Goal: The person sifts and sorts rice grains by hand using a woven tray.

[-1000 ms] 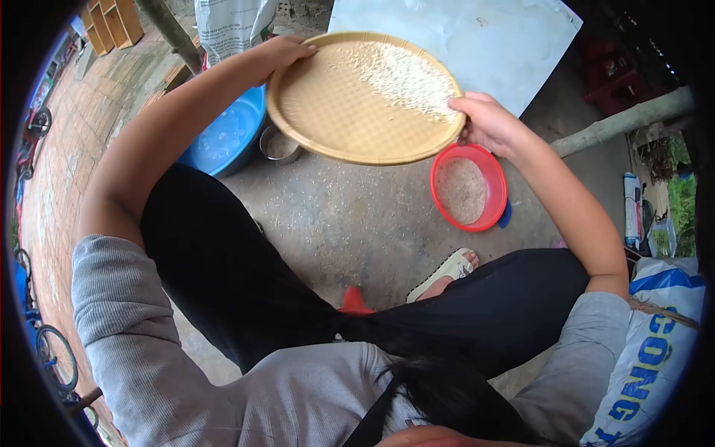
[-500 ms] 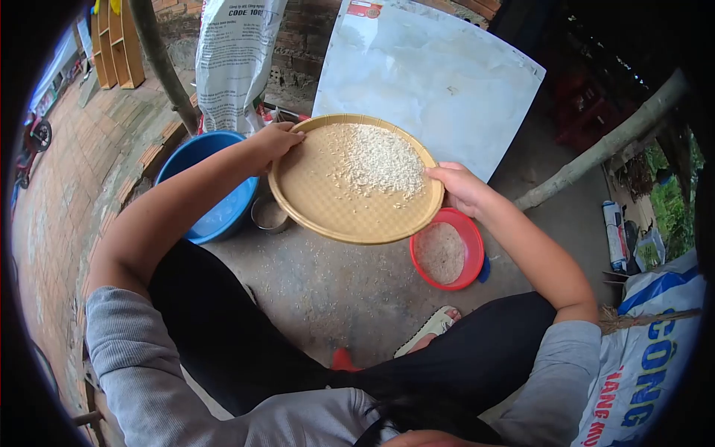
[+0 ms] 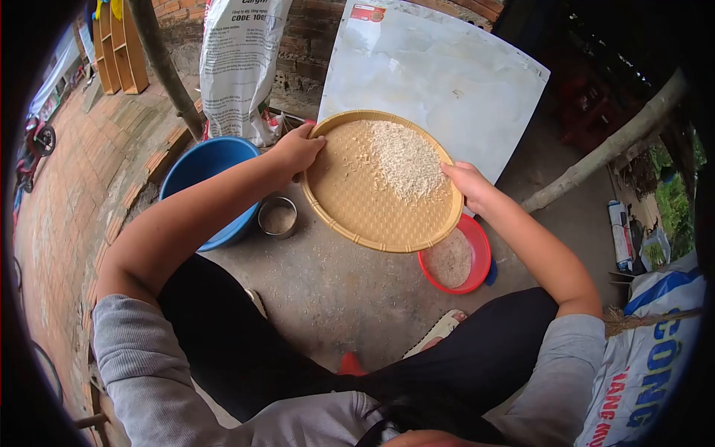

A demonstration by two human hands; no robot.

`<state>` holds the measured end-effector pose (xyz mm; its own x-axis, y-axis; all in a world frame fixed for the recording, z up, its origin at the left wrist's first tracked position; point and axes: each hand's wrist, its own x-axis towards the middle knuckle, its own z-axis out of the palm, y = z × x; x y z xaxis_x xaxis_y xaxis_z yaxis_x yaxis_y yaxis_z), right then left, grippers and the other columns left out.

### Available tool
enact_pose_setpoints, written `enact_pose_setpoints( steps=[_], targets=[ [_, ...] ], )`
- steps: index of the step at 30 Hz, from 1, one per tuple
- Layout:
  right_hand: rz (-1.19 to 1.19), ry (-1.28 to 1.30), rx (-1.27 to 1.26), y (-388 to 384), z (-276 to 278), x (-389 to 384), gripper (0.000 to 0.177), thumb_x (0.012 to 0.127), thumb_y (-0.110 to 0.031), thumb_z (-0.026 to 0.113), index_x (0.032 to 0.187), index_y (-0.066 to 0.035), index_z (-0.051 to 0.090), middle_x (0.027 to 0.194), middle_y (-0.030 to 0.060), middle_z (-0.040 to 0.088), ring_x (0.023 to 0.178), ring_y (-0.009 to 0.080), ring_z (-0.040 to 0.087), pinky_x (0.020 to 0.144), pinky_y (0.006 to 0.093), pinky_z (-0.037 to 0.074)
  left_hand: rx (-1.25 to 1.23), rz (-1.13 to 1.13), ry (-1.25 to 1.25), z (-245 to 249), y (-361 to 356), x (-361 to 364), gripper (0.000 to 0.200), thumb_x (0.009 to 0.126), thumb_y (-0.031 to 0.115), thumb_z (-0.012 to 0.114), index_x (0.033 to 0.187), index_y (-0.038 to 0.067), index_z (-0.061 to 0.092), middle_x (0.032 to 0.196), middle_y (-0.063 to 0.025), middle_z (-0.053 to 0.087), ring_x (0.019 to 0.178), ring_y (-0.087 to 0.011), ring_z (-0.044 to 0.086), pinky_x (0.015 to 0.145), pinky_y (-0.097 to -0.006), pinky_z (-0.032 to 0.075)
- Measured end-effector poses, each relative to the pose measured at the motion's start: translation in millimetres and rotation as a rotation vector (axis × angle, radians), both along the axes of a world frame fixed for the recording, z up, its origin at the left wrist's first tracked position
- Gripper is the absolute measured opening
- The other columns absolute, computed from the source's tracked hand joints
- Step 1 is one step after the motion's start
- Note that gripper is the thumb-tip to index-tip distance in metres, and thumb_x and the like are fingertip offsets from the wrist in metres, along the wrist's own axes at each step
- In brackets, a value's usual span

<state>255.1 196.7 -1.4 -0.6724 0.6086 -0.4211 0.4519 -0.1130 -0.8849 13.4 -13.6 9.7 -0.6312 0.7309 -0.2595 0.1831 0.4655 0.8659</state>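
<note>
I hold a round woven bamboo tray (image 3: 357,201) in the air in front of me, tilted a little. My left hand (image 3: 298,150) grips its left rim and my right hand (image 3: 465,181) grips its right rim. A pile of white rice (image 3: 406,165) lies on the far right part of the tray. Below its right edge a red plastic basin (image 3: 477,264) with grain in it sits on the concrete floor, partly hidden by the tray.
A blue tub (image 3: 205,175) and a small metal bowl (image 3: 277,216) stand on the floor at the left. Behind are a white printed sack (image 3: 238,59), a white sheet (image 3: 439,67), a wooden post (image 3: 160,59) and a brick wall. Another sack (image 3: 648,365) lies at my right.
The tray has shifted slightly right and tilted, and the rice has gathered toward the far right side. The view has risen since a second ago.
</note>
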Motion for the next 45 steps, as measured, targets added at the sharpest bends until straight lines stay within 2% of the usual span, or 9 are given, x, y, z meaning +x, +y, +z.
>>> enact_pose_setpoints(
  steps=[5,13,14,19,21,29,35,41,45],
  targets=[
    [0.147,-0.076,-0.087,-37,16,-9,0.028,0.095,-0.024,0.043,0.104,0.000,0.055,0.096,0.0129,0.064,0.076,0.0206,0.064,0.065,0.0343,0.051,-0.026,-0.076,-0.340,-25,-11,-54,0.028,0.095,0.019,0.046,0.119,0.007,0.051,0.095,-0.0093,0.062,0.082,-0.0149,0.064,0.072,-0.0298,0.053],
    [-0.042,0.000,0.051,4,-16,5,0.027,0.094,-0.021,0.044,0.107,0.000,0.055,0.096,0.0113,0.064,0.076,0.0216,0.064,0.064,0.0323,0.050,-0.021,-0.029,-0.052,-14,9,-12,0.027,0.094,0.024,0.047,0.114,0.008,0.055,0.082,-0.0058,0.059,0.058,-0.0155,0.058,0.049,-0.0321,0.049],
    [0.069,0.089,0.021,-4,-18,3,0.030,0.094,-0.024,0.044,0.108,0.000,0.055,0.095,0.0106,0.064,0.074,0.0198,0.062,0.065,0.0315,0.049,0.029,-0.015,-0.249,-16,4,-29,0.030,0.094,0.021,0.048,0.121,0.006,0.050,0.088,-0.0070,0.061,0.071,-0.0136,0.062,0.064,-0.0315,0.054],
    [0.059,0.017,-0.111,-2,5,5,0.028,0.096,-0.022,0.044,0.106,0.001,0.054,0.100,0.0091,0.062,0.091,0.0161,0.061,0.079,0.0317,0.050,0.073,0.031,-0.354,-10,0,-19,0.028,0.094,0.019,0.048,0.119,0.006,0.051,0.091,-0.0069,0.062,0.074,-0.0138,0.063,0.064,-0.0304,0.054],
    [0.007,-0.030,0.084,10,2,11,0.028,0.096,-0.023,0.044,0.106,0.001,0.054,0.099,0.0092,0.062,0.091,0.0161,0.061,0.079,0.0315,0.051,0.025,-0.005,-0.150,-8,9,4,0.032,0.094,0.027,0.047,0.119,0.009,0.051,0.081,-0.0031,0.056,0.061,-0.0145,0.055,0.046,-0.0281,0.044],
    [0.153,-0.032,-0.031,-30,17,2,0.023,0.093,-0.026,0.045,0.091,-0.004,0.052,0.068,0.0024,0.054,0.051,0.0111,0.046,0.047,0.0258,0.039,-0.046,-0.027,-0.431,-10,-6,-46,0.031,0.094,0.019,0.047,0.118,0.000,0.049,0.098,-0.0128,0.062,0.081,-0.0179,0.065,0.071,-0.0309,0.056],
    [-0.081,-0.006,0.028,9,-6,10,0.028,0.093,-0.023,0.047,0.105,0.001,0.054,0.095,0.0124,0.064,0.077,0.0186,0.064,0.064,0.0323,0.051,-0.059,-0.032,-0.205,-11,11,-4,0.027,0.093,0.023,0.048,0.117,0.011,0.054,0.084,-0.0038,0.060,0.069,-0.0149,0.062,0.054,-0.0322,0.052],
    [0.149,-0.031,-0.027,-33,23,7,0.021,0.093,-0.025,0.047,0.086,-0.006,0.050,0.069,0.0012,0.052,0.051,0.0093,0.043,0.044,0.0258,0.034,-0.021,-0.040,-0.335,-12,-5,-46,0.028,0.094,0.020,0.048,0.115,0.002,0.053,0.097,-0.0093,0.062,0.082,-0.0154,0.063,0.068,-0.0298,0.054],
    [-0.065,-0.004,-0.010,-3,13,11,0.026,0.093,-0.022,0.044,0.100,0.000,0.054,0.087,0.0096,0.063,0.069,0.0177,0.063,0.058,0.0323,0.053,-0.047,-0.012,-0.189,-10,4,-8,0.030,0.092,0.022,0.050,0.117,0.005,0.054,0.093,-0.0047,0.061,0.079,-0.0118,0.061,0.065,-0.0265,0.052]
  ],
)
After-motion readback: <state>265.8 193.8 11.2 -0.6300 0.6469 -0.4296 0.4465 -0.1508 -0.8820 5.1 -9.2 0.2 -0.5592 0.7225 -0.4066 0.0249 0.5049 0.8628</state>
